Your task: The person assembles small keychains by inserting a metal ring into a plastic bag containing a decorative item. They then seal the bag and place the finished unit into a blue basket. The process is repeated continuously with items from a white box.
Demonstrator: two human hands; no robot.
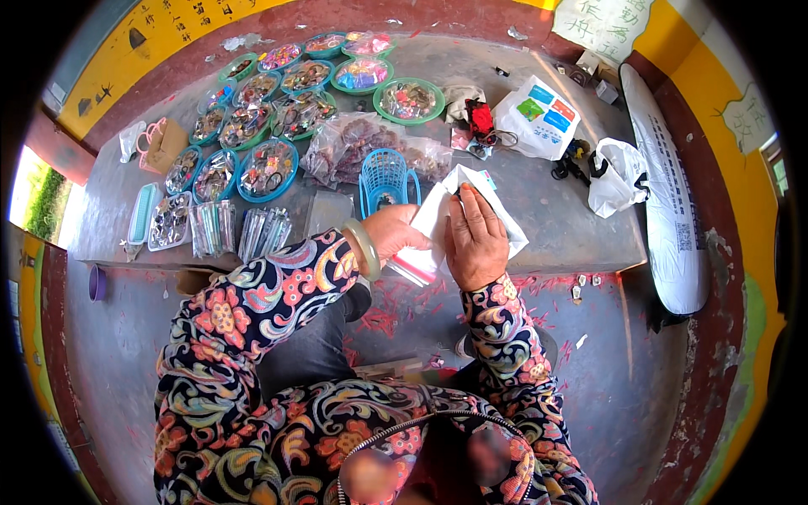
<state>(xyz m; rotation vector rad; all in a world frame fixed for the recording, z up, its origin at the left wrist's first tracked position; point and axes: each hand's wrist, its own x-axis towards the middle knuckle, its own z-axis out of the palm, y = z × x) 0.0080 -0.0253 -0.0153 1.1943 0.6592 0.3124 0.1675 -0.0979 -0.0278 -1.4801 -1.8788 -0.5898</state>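
Note:
My left hand (pixel 394 236), with a pale bangle at its wrist, is closed on the left edge of a white bag (pixel 434 215) held over the platform's near edge. A bundle of white strips with red edges (pixel 414 265) shows just below these fingers; what it belongs to I cannot make out. My right hand (pixel 477 244) lies flat on the white bag, back up, fingers stretched out toward its far end. Something small and dark shows by the fingertips, mostly hidden. Just beyond my left hand stands a blue plastic basket (pixel 385 171).
Several round baskets of small goods (pixel 268 168) cover the platform's left half, with packets of pens (pixel 264 233) in front. Clear bags of brownish items (pixel 358 143) lie mid-platform. Right of them are white plastic bags (pixel 537 118) and a long silver-wrapped object (pixel 665 194). Red scraps litter the floor.

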